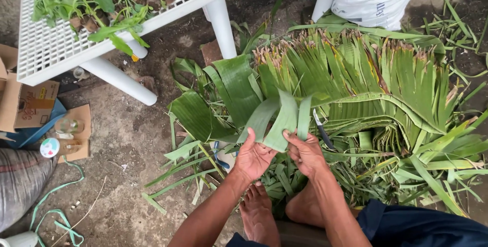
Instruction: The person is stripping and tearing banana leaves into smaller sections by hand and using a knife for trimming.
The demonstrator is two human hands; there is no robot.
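The left hand point(253, 156) and right hand point(305, 151) each pinch the lower edge of a leaf strip point(277, 120), fingers curled behind it and thumbs in front. The strip stands up from the hands, fanned into three bands, above the person's bare feet point(259, 211). Judging by the big pile point(366, 74) of leaves laid flat beyond it, much has been sorted already, while loose trimmings point(432, 160) to the right remain. A knife point(321, 127) lies just beside the right hand.
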